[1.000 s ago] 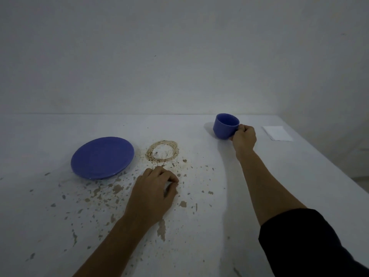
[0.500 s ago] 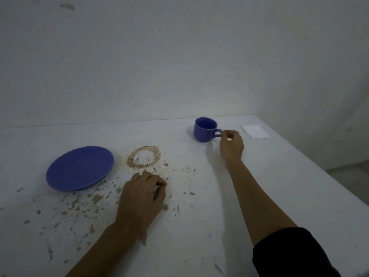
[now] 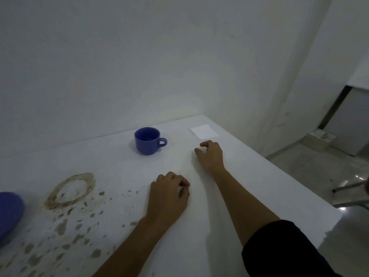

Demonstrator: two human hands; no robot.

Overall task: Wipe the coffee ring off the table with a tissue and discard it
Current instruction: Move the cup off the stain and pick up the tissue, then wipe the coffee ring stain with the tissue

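Note:
A brown coffee ring [image 3: 69, 190] marks the white table [image 3: 249, 186] at the left, with brown specks spread below it. A folded white tissue [image 3: 204, 132] lies flat near the table's far right corner. My right hand [image 3: 210, 155] hovers just short of the tissue, fingers loosely apart, holding nothing. My left hand [image 3: 168, 196] rests on the table in a loose fist, to the right of the ring. A blue cup [image 3: 148, 140] stands upright behind the hands, handle toward the right, free of both hands.
A blue plate [image 3: 9, 212] is cut off at the left edge. The table's right edge drops to a shiny floor. A small white bin [image 3: 318, 139] stands on the floor by the far wall. Metal legs [image 3: 351, 194] show at the right.
My right hand let go of the cup's handle and moved right toward the tissue. The view swung right, so the plate slid almost out of frame.

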